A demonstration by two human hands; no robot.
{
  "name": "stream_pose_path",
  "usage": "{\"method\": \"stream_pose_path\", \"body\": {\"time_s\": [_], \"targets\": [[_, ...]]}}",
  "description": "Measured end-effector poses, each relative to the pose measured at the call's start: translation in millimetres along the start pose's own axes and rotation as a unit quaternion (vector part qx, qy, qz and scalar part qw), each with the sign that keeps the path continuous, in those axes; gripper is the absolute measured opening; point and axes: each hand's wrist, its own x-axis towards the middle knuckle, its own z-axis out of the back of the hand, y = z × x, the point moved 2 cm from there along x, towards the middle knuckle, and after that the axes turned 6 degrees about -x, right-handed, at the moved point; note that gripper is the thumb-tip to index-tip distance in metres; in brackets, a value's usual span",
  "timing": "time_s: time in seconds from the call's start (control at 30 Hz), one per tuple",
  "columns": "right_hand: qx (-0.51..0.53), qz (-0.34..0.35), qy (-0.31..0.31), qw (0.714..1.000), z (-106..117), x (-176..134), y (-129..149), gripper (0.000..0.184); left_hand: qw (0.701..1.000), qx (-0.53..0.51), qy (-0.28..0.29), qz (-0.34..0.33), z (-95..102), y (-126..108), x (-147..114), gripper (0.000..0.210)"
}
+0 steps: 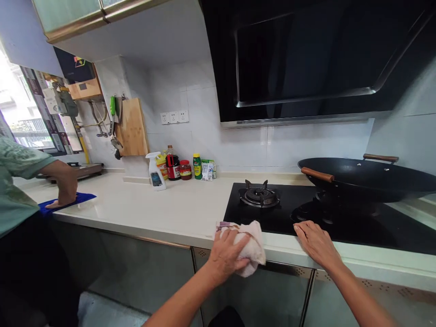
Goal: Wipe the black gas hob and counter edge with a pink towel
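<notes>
My left hand [226, 256] grips a crumpled white cloth [254, 250] with purplish and brown marks. The cloth lies over the counter's front edge, just before the left part of the black gas stove [235, 209]. Resting on the stove's front edge, my right hand [315, 243] is open and holds nothing, its fingers laid side by side and slightly bent. Behind the cloth sits the bare left burner [260, 196]. A large black wok [368, 179] with wooden handles stands over the right burner, beyond my right hand.
At the left, another person's hand [63, 200] presses a blue cloth [83, 197] on the counter [136, 206]. A white spray bottle [156, 172], sauce bottles and a red-lidded jar [185, 170] line the wall. A black range hood [299, 59] overhangs the stove.
</notes>
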Motion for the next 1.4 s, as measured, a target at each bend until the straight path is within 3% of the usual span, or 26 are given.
{"method": "stream_pose_path", "body": {"time_s": [0.3, 0.4, 0.47, 0.57, 0.63, 0.83, 0.93, 1.07, 1.2, 1.4], "targets": [[-0.004, -0.007, -0.007, 1.000, -3.1, 0.6, 2.0, 0.045, 0.993, 0.064, -0.003, 0.099, 42.1, 139.8, -70.7, 0.055], [-0.006, -0.008, -0.007, 1.000, -4.0, 0.8, 2.3, 0.046, 0.985, 0.059, -0.015, 0.158, 52.1, 170.0, -83.6, 0.048], [-0.014, -0.008, -0.008, 1.000, -5.0, 0.6, 2.8, 0.046, 0.975, 0.061, -0.033, 0.210, 54.9, 177.4, -86.2, 0.046], [-0.027, -0.009, -0.015, 0.999, -7.3, 0.4, 3.4, 0.046, 0.951, 0.085, -0.085, 0.286, 50.4, 167.1, -82.3, 0.043], [-0.032, -0.009, -0.019, 0.999, -8.3, 0.5, 4.1, 0.047, 0.942, 0.100, -0.120, 0.298, 40.8, 147.4, -75.4, 0.040], [-0.040, -0.016, -0.014, 0.999, -4.4, 0.4, 7.4, 0.047, 0.968, 0.038, -0.157, 0.193, -3.7, 53.6, -40.5, 0.037], [-0.032, -0.013, -0.016, 0.999, -2.8, -0.2, 7.6, 0.046, 0.975, -0.004, -0.153, 0.164, -25.1, 5.6, -19.7, 0.045], [-0.024, -0.008, -0.019, 1.000, -4.3, 0.0, 5.0, 0.045, 0.985, -0.020, -0.119, 0.119, -44.2, -34.9, 1.2, 0.060], [-0.018, -0.013, -0.012, 1.000, -5.0, 0.8, 3.3, 0.045, 0.990, -0.038, -0.121, 0.060, -38.0, -33.9, 5.1, 0.061], [-0.014, -0.009, -0.020, 1.000, -1.9, 0.1, 5.5, 0.045, 0.992, 0.008, -0.123, 0.029, -5.8, 21.5, -17.6, 0.057]]}}
